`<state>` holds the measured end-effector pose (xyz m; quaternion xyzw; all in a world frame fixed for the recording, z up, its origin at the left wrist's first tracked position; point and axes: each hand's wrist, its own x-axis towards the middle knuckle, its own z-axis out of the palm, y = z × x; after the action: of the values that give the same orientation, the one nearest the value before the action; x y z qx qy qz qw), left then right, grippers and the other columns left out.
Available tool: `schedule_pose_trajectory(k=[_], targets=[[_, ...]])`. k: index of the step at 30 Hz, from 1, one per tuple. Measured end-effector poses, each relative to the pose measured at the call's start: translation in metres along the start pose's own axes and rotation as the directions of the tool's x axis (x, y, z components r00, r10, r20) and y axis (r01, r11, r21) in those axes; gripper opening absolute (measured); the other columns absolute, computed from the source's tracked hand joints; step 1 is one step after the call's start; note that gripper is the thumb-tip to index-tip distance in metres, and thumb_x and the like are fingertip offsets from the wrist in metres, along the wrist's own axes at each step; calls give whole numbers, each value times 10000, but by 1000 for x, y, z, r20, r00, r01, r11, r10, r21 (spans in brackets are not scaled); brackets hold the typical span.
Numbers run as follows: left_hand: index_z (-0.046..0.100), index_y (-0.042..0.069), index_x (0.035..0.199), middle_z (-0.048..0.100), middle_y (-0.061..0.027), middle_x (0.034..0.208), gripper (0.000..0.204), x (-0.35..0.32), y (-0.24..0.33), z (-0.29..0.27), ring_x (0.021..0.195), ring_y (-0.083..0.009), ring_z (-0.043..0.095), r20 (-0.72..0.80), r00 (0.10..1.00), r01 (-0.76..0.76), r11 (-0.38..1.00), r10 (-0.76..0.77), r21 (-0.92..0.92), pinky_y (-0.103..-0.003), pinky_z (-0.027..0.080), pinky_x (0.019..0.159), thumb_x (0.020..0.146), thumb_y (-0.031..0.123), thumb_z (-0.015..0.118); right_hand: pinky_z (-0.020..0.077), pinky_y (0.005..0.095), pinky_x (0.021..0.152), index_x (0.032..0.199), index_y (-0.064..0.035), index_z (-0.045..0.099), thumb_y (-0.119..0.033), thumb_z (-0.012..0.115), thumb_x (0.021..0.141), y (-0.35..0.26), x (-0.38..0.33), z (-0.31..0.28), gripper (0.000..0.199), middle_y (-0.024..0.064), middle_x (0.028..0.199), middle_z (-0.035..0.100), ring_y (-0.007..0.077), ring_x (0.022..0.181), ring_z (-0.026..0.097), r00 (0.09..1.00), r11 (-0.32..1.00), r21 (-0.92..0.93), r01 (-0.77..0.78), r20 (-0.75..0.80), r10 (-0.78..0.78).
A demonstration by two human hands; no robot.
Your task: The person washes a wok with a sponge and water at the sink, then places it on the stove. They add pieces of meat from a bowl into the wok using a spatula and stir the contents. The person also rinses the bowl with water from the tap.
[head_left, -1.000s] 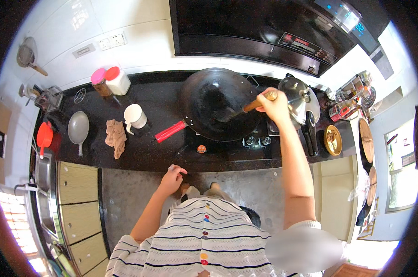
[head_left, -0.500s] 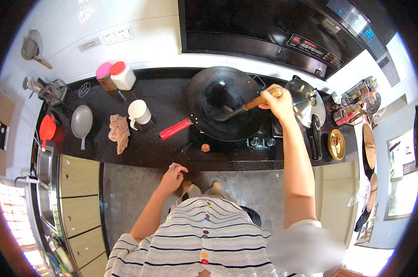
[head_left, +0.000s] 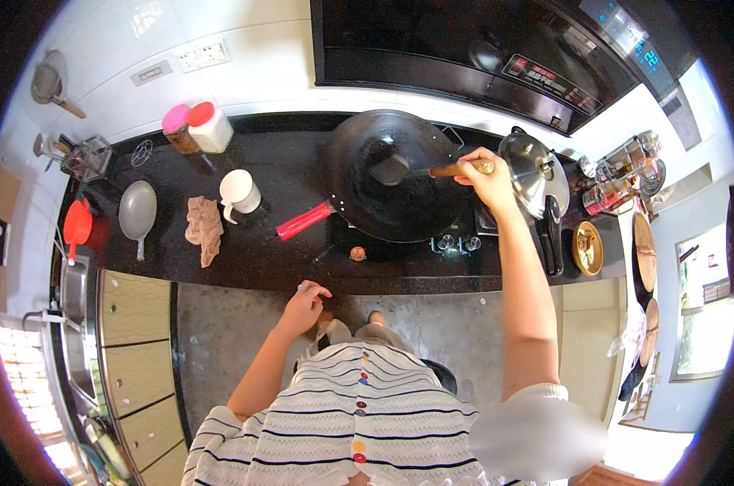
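Note:
My right hand (head_left: pixel 487 176) is closed around the wooden handle of a spatula (head_left: pixel 446 171). Its dark metal blade rests inside a large black wok (head_left: pixel 407 212), which stands on the stove and has a red handle pointing to the near left. The wok's bottom looks dark and shiny. My left hand (head_left: pixel 305 301) hangs at the counter's front edge, its fingers loosely bent and partly apart, with nothing visible in it.
Left of the wok are a white mug (head_left: pixel 240 193), a brown cloth (head_left: pixel 203 231), a small grey pan (head_left: pixel 138 212) and two lidded jars (head_left: pixel 211 131). On the right stand a lidded pot (head_left: pixel 535 166) and a yellow bowl (head_left: pixel 587 248). A black range hood (head_left: pixel 432 49) overhangs the back.
The spatula's blade has moved up and slightly left within the wok, and its handle now lies nearly level. My right hand has stayed in about the same place; my left hand is almost unmoved.

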<state>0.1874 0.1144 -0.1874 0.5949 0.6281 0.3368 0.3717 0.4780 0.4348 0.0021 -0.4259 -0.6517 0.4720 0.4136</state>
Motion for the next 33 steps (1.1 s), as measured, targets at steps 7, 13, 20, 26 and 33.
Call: schedule_pose_trajectory(k=[7, 13, 20, 26, 33], targets=[[621, 71, 999, 514, -107, 1056, 231, -7, -5, -2, 828, -224, 599, 20, 999, 50, 998, -51, 32, -331, 506, 767, 803, -23, 542, 533, 275, 575, 799, -12, 657, -124, 698, 775, -50, -11, -5, 121, 85, 666, 674, 143, 609, 686, 994, 889, -454, 57, -53, -91], [619, 63, 1000, 513, -117, 1032, 253, 2, 6, -7, 830, -228, 595, -14, 1000, -23, 1000, 23, 2, -332, 503, 760, 791, -52, 538, 584, 263, 599, 841, 44, 611, -63, 669, 820, 7, -10, 11, 124, 101, 762, 652, 180, 660, 683, 999, 996, 77, -37, -23, 39], [653, 100, 872, 543, -85, 1041, 216, 27, 66, -52, 969, -308, 543, -280, 908, -213, 919, 312, 333, -393, 471, 818, 714, -35, 593, 550, 297, 548, 772, 11, 633, -139, 702, 758, -59, -28, 2, 166, 117, 685, 663, 200, 584, 682, 993, 902, -428, -60, -117, 10], [618, 182, 1156, 513, -88, 1235, 422, 82, 70, -91, 1107, -355, 502, -328, 849, -143, 777, 415, 613, -456, 431, 910, 755, 54, 637, 530, 342, 646, 784, -3, 627, -144, 713, 753, -7, -28, 27, 167, 129, 749, 654, 247, 686, 684, 972, 898, -403, 178, -68, -223], [629, 142, 1157, 598, -117, 1048, 343, 104, 45, -106, 860, -334, 628, -187, 936, -164, 841, 297, 515, -397, 519, 742, 816, 110, 654, 531, 333, 583, 728, -17, 638, -193, 698, 748, -76, -38, 11, 187, 126, 611, 648, 223, 586, 681, 994, 841, -542, 3, -89, -61]])
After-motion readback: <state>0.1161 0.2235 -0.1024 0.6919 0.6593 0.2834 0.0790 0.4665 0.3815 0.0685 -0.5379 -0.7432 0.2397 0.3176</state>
